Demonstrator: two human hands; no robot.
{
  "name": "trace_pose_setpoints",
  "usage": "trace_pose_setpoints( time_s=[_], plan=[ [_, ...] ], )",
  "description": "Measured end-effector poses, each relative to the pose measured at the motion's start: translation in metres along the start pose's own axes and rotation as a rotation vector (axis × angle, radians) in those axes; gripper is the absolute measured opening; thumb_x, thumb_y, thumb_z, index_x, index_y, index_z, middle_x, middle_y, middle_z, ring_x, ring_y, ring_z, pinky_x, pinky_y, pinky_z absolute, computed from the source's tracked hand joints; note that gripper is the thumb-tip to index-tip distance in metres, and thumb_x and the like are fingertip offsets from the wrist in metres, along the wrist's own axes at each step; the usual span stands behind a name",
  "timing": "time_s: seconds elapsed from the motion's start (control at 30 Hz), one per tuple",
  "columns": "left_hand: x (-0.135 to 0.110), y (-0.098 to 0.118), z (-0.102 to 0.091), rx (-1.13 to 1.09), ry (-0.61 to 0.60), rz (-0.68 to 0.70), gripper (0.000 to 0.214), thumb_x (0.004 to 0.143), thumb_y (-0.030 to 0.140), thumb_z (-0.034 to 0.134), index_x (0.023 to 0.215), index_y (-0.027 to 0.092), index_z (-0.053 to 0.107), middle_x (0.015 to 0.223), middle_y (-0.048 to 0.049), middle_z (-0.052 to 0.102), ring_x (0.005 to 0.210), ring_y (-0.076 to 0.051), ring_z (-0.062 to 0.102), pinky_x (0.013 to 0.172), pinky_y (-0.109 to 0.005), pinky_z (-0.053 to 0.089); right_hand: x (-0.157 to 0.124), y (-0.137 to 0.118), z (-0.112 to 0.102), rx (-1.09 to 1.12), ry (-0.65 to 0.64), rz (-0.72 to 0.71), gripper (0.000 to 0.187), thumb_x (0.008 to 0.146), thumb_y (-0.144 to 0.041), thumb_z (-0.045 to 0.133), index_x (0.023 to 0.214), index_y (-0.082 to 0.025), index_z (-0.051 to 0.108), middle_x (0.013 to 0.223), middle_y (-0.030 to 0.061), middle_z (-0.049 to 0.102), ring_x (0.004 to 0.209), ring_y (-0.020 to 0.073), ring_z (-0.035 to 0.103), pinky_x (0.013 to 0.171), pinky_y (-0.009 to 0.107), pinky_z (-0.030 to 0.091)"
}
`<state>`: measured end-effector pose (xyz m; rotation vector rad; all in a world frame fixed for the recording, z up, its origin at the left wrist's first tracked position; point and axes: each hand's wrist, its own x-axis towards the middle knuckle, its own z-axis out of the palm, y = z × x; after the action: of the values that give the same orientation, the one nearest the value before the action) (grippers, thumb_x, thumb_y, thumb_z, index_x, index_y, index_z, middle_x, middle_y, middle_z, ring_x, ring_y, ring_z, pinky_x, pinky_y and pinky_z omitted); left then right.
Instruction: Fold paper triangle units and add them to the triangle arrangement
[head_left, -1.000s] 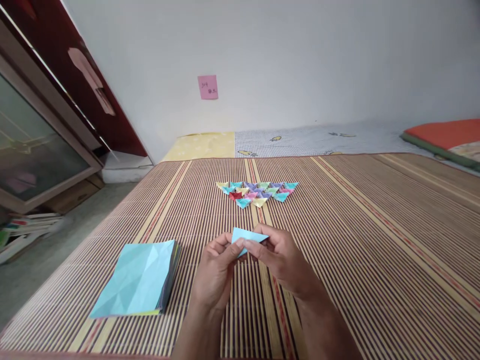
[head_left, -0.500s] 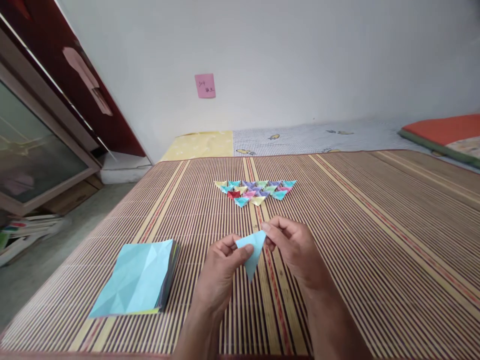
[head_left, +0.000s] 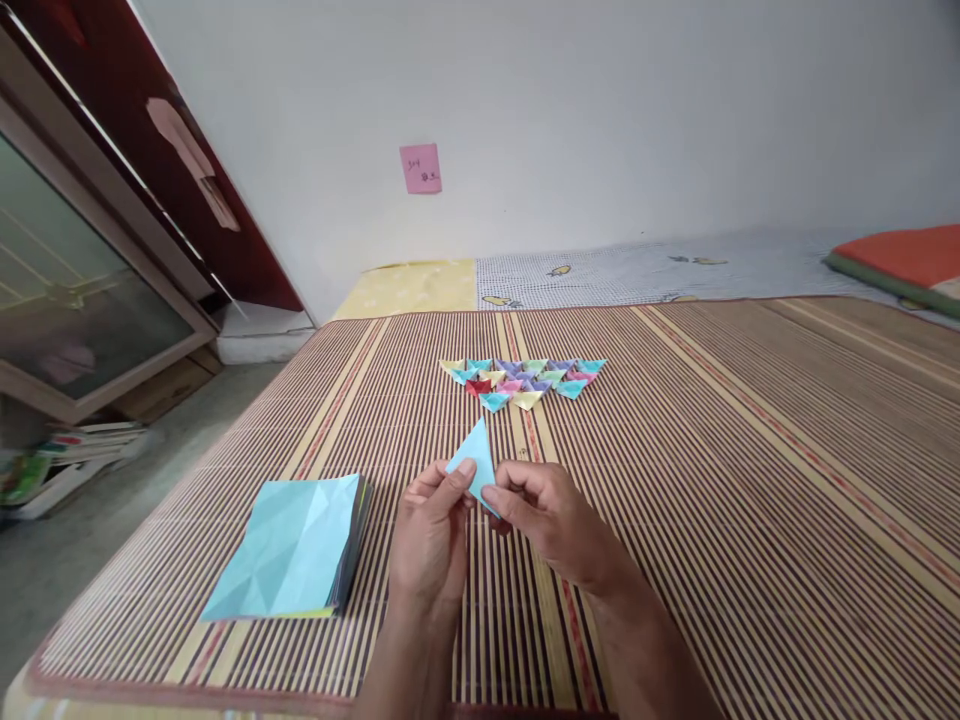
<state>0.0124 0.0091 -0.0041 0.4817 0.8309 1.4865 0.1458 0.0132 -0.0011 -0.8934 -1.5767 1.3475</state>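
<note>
A small folded light blue paper triangle [head_left: 472, 460] stands with its tip pointing up and away, pinched from both sides. My left hand [head_left: 429, 540] grips its left edge with thumb and fingers closed. My right hand [head_left: 551, 520] pinches its lower right part. Both hands hover just above the striped bamboo mat [head_left: 712, 450]. Left of my hands lies a stack of square papers [head_left: 296, 548] with a creased light blue sheet on top. Beyond my hands, several small coloured folded triangles [head_left: 525, 380] lie laid out in a larger triangle.
A pink sticky note [head_left: 421, 168] hangs on the white wall. A dark red cabinet with a glass panel [head_left: 82, 270] stands at the left, with books [head_left: 60, 465] on the floor below it. An orange cushion [head_left: 900, 255] lies at the far right on patterned bedding.
The blue triangle has been turned from lying sideways, through tip-down, to tip-up. My right hand came back close to my left. The view shifted slightly to the left.
</note>
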Motion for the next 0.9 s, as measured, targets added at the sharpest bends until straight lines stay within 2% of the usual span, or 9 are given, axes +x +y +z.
trace_pose_setpoints(
  time_s=[0.2,0.3,0.43,0.5,0.63,0.77,0.9],
  plan=[
    [0.005,0.006,-0.007,-0.048,0.061,0.033,0.031,0.057,0.022,0.096,0.065,0.014,0.067,0.060,0.0034,0.063,0.054,-0.008,0.055,0.056,-0.019,0.046,-0.004,0.001,-0.004,-0.045,-0.072,0.002,0.028,0.093,-0.029,0.061,0.067,-0.020,0.055,0.064,-0.0037,0.051,0.060,0.0123,0.046,0.057,0.027,0.036],
    [0.008,0.014,-0.011,-0.072,0.099,0.071,0.029,0.058,0.020,0.096,0.065,0.014,0.069,0.063,0.0022,0.066,0.057,-0.008,0.057,0.057,-0.018,0.047,-0.008,-0.004,-0.013,-0.024,-0.137,0.039,0.027,0.094,-0.028,0.061,0.069,-0.020,0.058,0.065,-0.0026,0.055,0.062,0.0130,0.050,0.059,0.027,0.040],
    [0.008,0.016,-0.009,-0.057,0.051,0.064,0.028,0.055,0.016,0.097,0.065,0.014,0.070,0.063,0.0027,0.066,0.060,-0.008,0.058,0.061,-0.018,0.049,-0.008,-0.010,-0.016,0.025,-0.045,0.022,0.028,0.098,-0.041,0.060,0.080,-0.020,0.066,0.076,0.0011,0.062,0.072,0.0158,0.058,0.068,0.029,0.048],
    [0.005,0.013,-0.005,-0.043,0.011,0.049,0.029,0.055,0.017,0.097,0.063,0.014,0.069,0.061,0.0034,0.064,0.059,-0.008,0.057,0.064,-0.019,0.050,-0.006,-0.009,-0.011,0.017,0.016,0.000,0.030,0.097,-0.045,0.062,0.082,-0.020,0.066,0.074,0.0001,0.060,0.070,0.0152,0.056,0.065,0.028,0.045],
    [0.001,0.005,0.000,-0.045,-0.031,0.003,0.028,0.057,0.023,0.098,0.064,0.014,0.072,0.061,0.0025,0.064,0.058,-0.008,0.056,0.064,-0.020,0.051,-0.002,-0.005,-0.002,-0.078,0.097,-0.035,0.033,0.097,-0.039,0.061,0.070,-0.020,0.057,0.065,-0.0035,0.050,0.060,0.0125,0.044,0.056,0.027,0.035],
    [0.001,0.003,0.001,-0.050,-0.020,0.008,0.029,0.053,0.022,0.099,0.067,0.013,0.075,0.065,0.0012,0.067,0.060,-0.009,0.059,0.064,-0.022,0.051,-0.003,-0.006,-0.004,-0.148,0.063,-0.044,0.029,0.094,-0.029,0.062,0.068,-0.020,0.054,0.064,-0.0048,0.046,0.059,0.0120,0.042,0.055,0.027,0.032],
    [0.003,0.006,-0.001,-0.036,-0.031,0.037,0.027,0.059,0.026,0.097,0.067,0.014,0.074,0.064,0.0013,0.067,0.061,-0.010,0.059,0.065,-0.022,0.053,-0.009,-0.012,-0.012,-0.155,-0.029,-0.011,0.025,0.091,-0.025,0.063,0.067,-0.020,0.056,0.064,-0.0040,0.050,0.062,0.0125,0.045,0.057,0.027,0.034]
  ],
)
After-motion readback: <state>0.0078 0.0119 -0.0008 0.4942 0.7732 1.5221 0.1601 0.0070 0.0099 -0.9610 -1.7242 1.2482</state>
